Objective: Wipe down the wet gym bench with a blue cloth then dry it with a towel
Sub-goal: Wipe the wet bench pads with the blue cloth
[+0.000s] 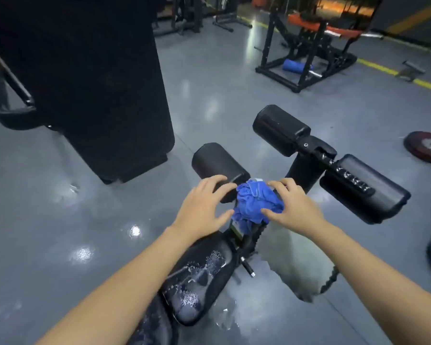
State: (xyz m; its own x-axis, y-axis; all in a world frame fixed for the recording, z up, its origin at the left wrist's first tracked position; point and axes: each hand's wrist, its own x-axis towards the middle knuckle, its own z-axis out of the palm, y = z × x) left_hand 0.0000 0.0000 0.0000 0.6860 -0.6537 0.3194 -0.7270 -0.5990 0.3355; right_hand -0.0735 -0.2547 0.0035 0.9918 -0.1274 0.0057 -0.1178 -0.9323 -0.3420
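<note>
A crumpled blue cloth (pixel 258 204) lies bunched on the frame of a black gym bench, between the seat and the foam leg rollers. The bench seat pad (pixel 199 282) below it is black and covered with water drops and puddles. My left hand (pixel 202 207) hovers just left of the cloth with its fingers spread, the thumb close to the cloth's edge. My right hand (pixel 294 207) rests against the cloth's right side, thumb and fingertips touching it. Neither hand has closed around it. No towel is in view.
Black foam rollers (pixel 219 163) (pixel 280 129) (pixel 363 188) stick out ahead of the bench. A tall black machine (pixel 97 83) stands at the left. A weight plate (pixel 427 146) lies on the grey floor at right; a rack with a blue roller (pixel 296 66) stands behind.
</note>
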